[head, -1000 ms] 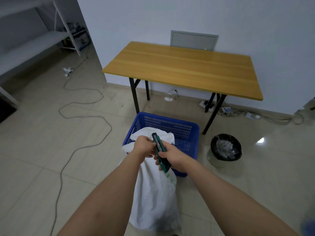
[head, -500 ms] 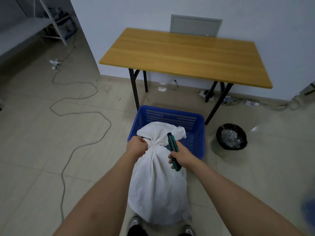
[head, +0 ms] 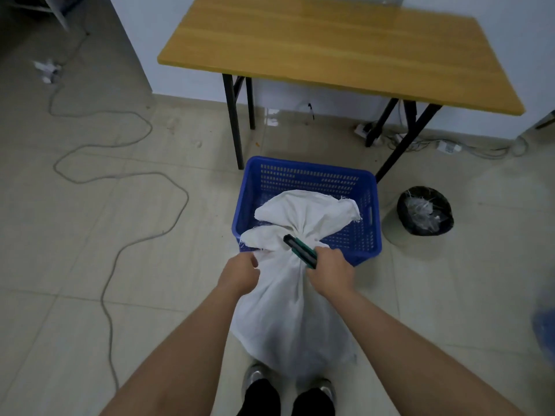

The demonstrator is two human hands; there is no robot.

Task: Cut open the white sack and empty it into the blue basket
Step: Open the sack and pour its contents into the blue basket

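Observation:
The white sack point(head: 288, 313) stands on the floor in front of my feet, tied at the neck, its flared top leaning over the near rim of the blue basket point(head: 309, 175). My left hand point(head: 240, 273) grips the sack's cloth just left of the tied neck. My right hand point(head: 330, 273) holds a green and black utility knife point(head: 300, 250), whose tip lies against the neck of the sack. I cannot tell whether a blade is out.
A wooden table point(head: 339, 46) with black legs stands behind the basket against the wall. A black-lined bin point(head: 425, 210) sits right of the basket. A long cable point(head: 120, 181) snakes over the tiled floor on the left. Plugs and wires lie under the table.
My view has tilted down and closer. The knife has swung from upright beside the sack to lying across its tied neck. My left hand stays on the cloth.

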